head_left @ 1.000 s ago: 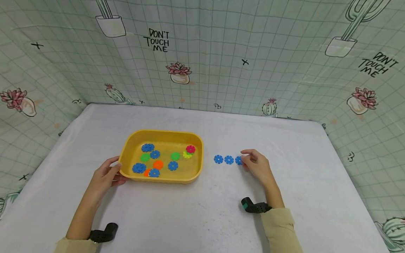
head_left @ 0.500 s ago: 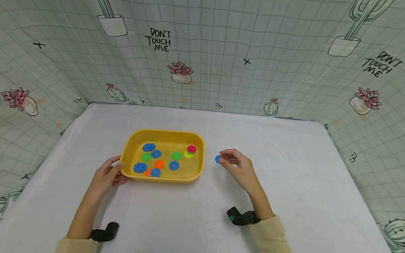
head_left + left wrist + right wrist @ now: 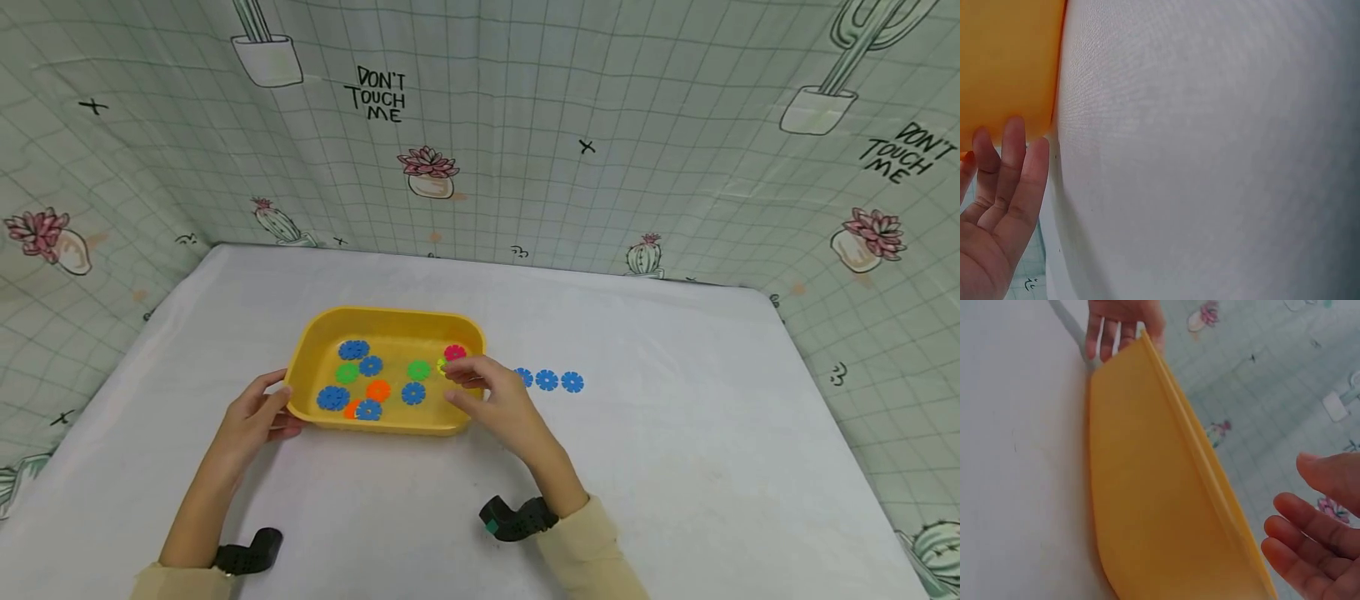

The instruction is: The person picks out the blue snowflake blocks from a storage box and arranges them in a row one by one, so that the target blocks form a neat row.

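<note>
A yellow plastic tray (image 3: 390, 432) holds several notched, flower-shaped plastic discs: blue (image 3: 413, 393), green (image 3: 418, 369), orange (image 3: 378, 390) and pink (image 3: 454, 352). A yellow-green disc beside the pink one is partly hidden. My left hand (image 3: 253, 411) grips the tray's left end, thumb at the rim and fingers against the outer wall. Over the tray's right end hovers my right hand (image 3: 504, 406), thumb and fingers apart, nothing between them. In the right wrist view, that hand (image 3: 1319, 534) hangs beside the tray's rim with bent, parted fingers.
Three blue discs (image 3: 547, 380) lie in a row on the white tabletop (image 3: 675, 433), right of the tray; my right hand covers part of the leftmost. A patterned grid cloth (image 3: 510, 200) rises behind the table and at both sides.
My right hand has moved left from the row of blue discs to above the tray's right end, uncovering the row's right part. The left hand stays on the tray.
</note>
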### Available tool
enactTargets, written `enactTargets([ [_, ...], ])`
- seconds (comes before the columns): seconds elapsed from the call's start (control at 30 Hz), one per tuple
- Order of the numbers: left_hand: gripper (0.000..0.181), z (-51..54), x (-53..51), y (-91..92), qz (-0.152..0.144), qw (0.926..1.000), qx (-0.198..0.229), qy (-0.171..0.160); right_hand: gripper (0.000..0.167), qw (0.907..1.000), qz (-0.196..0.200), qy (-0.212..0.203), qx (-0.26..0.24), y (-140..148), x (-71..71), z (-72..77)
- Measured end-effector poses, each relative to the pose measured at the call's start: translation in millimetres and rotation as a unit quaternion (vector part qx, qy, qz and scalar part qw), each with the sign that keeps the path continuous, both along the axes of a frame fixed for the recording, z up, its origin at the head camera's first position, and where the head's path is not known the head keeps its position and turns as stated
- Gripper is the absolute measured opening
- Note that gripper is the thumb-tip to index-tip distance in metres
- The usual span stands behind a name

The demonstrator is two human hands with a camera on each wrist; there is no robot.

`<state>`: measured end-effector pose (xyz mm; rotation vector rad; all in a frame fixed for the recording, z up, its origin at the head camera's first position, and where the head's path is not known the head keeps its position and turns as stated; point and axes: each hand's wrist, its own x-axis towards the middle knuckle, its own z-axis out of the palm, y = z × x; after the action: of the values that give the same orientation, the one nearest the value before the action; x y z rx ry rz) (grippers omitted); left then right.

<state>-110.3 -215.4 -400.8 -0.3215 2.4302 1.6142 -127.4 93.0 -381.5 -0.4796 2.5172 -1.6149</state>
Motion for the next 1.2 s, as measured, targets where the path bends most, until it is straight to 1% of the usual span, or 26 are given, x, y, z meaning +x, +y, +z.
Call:
enactTargets([
  [0.03,0.052,0.4,0.1,-0.3,-0.007,1.0000,-0.002,0.000,0.030,0.9999,0.009,-0.004,0.003,-4.5,-1.5,-0.8],
  [0.17,0.052,1.1,0.4,-0.2,-0.008,1.0000,-0.001,-0.001,0.030,0.9984,0.054,-0.019,0.002,-21.1,-8.2,-4.5],
  [0.3,0.052,1.3,0.3,-0.4,-0.010,1.0000,0.001,-0.001,0.029,0.9963,0.081,-0.029,0.006,-35.2,-14.5,-7.3],
  [0.43,0.052,0.4,-0.2,-1.0,-0.011,0.9999,0.002,-0.001,0.028,0.9943,0.093,-0.049,0.018,-47.6,-19.2,-10.6],
  [0.57,0.052,-0.1,-0.1,-1.0,-0.010,0.9999,0.001,-0.003,0.028,0.9909,0.104,-0.071,0.048,-57.6,-22.4,-13.8],
  [0.9,0.052,-0.6,0.1,-1.4,-0.007,1.0000,0.003,0.001,0.026,0.9813,0.143,-0.082,0.099,-71.8,-34.1,-26.2],
  [1.2,0.053,-0.9,-0.7,-1.7,-0.008,1.0000,0.004,-0.003,0.029,0.9719,0.177,-0.094,0.124,-80.5,-47.1,-30.9],
])
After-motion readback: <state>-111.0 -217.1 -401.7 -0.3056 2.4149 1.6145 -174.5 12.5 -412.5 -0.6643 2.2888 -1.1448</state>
